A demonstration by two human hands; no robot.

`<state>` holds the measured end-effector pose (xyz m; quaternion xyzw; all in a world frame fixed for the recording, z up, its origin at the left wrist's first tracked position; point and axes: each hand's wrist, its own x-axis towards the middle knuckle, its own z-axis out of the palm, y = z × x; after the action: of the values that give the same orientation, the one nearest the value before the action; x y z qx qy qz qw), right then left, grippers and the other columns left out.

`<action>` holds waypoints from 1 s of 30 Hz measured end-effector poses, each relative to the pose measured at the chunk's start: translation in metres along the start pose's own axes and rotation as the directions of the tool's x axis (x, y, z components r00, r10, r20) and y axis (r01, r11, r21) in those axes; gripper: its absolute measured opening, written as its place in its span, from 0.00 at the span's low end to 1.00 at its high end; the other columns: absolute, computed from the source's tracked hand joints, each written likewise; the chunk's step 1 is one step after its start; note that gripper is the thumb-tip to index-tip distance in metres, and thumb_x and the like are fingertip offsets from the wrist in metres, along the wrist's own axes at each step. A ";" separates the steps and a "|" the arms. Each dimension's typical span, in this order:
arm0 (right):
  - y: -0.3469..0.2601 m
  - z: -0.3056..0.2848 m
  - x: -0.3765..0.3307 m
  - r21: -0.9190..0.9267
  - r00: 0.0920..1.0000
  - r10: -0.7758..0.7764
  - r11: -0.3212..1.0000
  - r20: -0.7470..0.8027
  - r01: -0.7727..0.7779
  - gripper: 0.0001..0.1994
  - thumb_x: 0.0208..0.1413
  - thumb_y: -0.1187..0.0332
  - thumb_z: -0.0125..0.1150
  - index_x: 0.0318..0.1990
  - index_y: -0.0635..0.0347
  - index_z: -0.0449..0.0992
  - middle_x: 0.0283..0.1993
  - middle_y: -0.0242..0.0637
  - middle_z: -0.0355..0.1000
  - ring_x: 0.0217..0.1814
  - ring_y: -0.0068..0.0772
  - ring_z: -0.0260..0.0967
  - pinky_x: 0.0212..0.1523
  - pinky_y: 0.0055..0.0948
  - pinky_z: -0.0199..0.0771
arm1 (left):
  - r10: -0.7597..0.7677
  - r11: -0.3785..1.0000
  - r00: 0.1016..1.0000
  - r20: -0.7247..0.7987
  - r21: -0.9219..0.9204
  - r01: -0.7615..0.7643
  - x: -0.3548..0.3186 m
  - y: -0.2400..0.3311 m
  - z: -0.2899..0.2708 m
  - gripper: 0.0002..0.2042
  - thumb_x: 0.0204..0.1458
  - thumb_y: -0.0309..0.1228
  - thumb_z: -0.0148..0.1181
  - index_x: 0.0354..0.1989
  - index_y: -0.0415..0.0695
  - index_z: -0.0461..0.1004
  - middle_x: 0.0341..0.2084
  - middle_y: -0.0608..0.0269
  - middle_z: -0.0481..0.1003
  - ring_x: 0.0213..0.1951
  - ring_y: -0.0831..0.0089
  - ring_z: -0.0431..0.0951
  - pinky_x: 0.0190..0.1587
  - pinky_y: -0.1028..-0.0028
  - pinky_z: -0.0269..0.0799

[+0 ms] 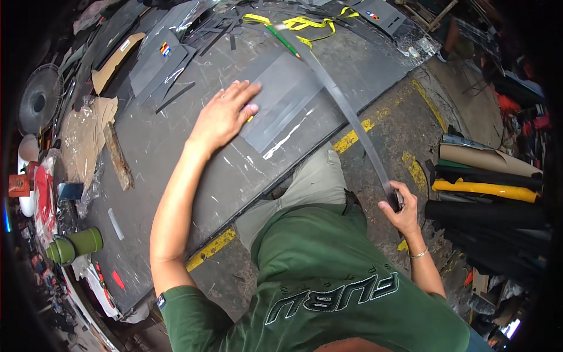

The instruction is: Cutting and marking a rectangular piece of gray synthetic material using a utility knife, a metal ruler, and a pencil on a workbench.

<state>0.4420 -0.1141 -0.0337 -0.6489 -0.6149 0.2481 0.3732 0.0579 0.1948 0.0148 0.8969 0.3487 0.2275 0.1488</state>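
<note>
My left hand (pixel 226 114) lies flat with fingers stretched over the left edge of a smooth grey sheet (pixel 284 82) on the dark worktable. A small yellow spot shows beside its thumb. My right hand (pixel 402 208), out past the table's near edge, grips one end of a long, thin grey strip (pixel 358 126), which looks like a straightedge. The strip slants up and left across the table, its far end blurred near a green pencil (pixel 284 41). Close to the pencil lies a yellow measuring tape (pixel 308 23) in loose loops.
Grey cut panels (pixel 155 73) and dark offcuts cover the table's far left. A wooden stick (pixel 119 157) and a green cylinder (pixel 76 245) sit at the left, near a black fan (pixel 40 101). Material rolls (pixel 487 189) are stacked at the right, beyond the yellow-marked floor.
</note>
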 end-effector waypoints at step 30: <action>-0.087 0.092 0.078 0.431 0.993 -0.105 0.900 0.055 0.071 0.12 0.67 0.66 0.63 0.50 0.65 0.79 0.43 0.44 0.82 0.42 0.33 0.82 0.45 0.30 0.80 | -0.425 0.839 0.901 -0.090 0.334 0.429 0.038 0.050 0.087 0.43 0.65 0.60 0.50 0.74 0.32 0.56 0.73 0.28 0.51 0.76 0.36 0.49 0.76 0.45 0.45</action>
<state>0.3259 -0.0241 -0.0093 -0.5129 -0.5880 0.3844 0.4934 0.1551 0.1762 -0.0263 0.8072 0.5750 0.1294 0.0335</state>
